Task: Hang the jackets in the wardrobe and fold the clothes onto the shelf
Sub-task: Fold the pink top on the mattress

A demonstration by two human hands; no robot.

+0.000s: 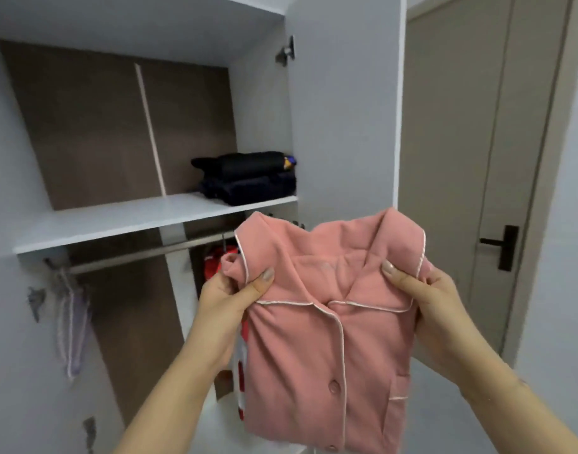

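Observation:
A pink pyjama-style jacket with white piping and buttons hangs folded narrow in front of me. My left hand grips its left collar side, thumb on top. My right hand grips the right collar side the same way. Behind it stands the open wardrobe with a white shelf at upper left. Two folded dark garments are stacked at the shelf's right end. Under the shelf runs a metal rail, and a red-and-white garment hangs on it, partly hidden by the pink jacket.
A pale purple hanger hangs at the rail's left end. The open wardrobe door stands edge-on to the right of the shelf. Further right is a closed beige room door with a black handle.

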